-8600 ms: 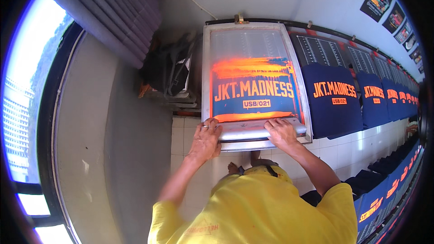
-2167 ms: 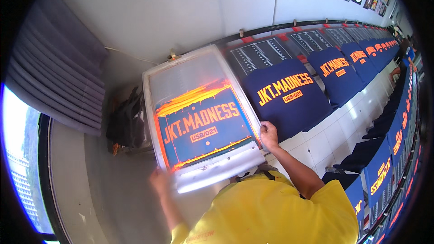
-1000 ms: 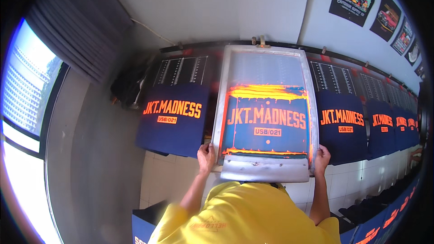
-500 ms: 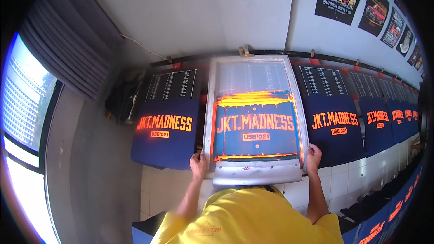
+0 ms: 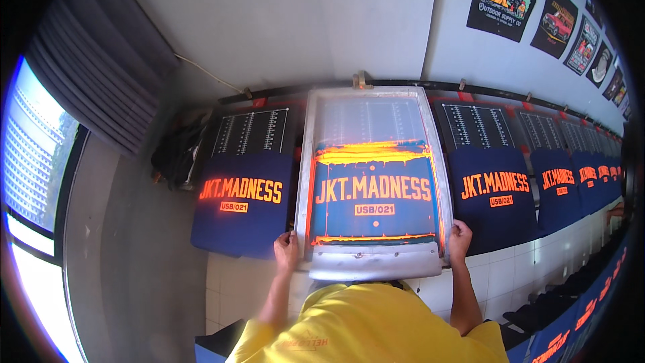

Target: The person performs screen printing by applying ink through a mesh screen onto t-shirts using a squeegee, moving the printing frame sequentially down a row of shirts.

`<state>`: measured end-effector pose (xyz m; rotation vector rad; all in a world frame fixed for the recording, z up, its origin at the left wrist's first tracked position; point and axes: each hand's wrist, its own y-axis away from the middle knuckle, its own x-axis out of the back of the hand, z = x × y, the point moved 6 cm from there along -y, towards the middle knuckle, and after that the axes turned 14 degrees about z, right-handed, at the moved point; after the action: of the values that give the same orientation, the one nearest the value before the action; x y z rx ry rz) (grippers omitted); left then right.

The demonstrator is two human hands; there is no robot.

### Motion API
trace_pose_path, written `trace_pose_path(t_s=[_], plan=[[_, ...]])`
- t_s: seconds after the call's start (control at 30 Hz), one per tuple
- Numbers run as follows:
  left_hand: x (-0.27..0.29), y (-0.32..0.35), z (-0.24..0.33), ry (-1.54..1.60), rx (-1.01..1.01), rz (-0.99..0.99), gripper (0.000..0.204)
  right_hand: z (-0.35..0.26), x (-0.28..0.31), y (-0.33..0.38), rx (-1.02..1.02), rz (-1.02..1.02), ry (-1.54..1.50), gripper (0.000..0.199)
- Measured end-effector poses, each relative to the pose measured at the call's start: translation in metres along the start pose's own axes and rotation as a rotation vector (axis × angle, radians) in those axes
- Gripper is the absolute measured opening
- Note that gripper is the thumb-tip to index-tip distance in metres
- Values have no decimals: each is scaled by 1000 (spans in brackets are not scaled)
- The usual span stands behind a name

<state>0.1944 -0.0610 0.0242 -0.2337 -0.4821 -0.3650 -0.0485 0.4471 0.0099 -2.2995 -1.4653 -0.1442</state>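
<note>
Our left hand (image 5: 287, 250) and right hand (image 5: 459, 238) each clamp a near corner of the screen (image 5: 373, 181), arms stretched forward. Its metal frame holds blue mesh streaked with orange ink. It lies flat on the table (image 5: 537, 255) between navy shirts (image 5: 243, 203).

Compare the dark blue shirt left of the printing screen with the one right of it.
The left shirt lies by the left hand; the right shirt by the right hand. The left ends the row; the right has more beyond. Both carry orange lettering beside the screen frame.
</note>
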Motion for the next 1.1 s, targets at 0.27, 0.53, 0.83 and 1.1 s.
trace_pose_path(t_s=[0.27, 0.53, 0.83, 1.1], plan=[[2, -10, 10, -204, -155, -54, 29, -13, -7, 1, 0, -31, 88, 18], [2, -9, 20, -183, -174, -25, 27, -7, -3, 1, -4, -18, 59, 21], [5, -4, 25, -222, -142, 11, 31, -43, -7, 4, 130, -15, 85, 26], [71, 35, 67, 9, -140, 48, 36, -145, -8, 88, 666, -643, 104, 39]])
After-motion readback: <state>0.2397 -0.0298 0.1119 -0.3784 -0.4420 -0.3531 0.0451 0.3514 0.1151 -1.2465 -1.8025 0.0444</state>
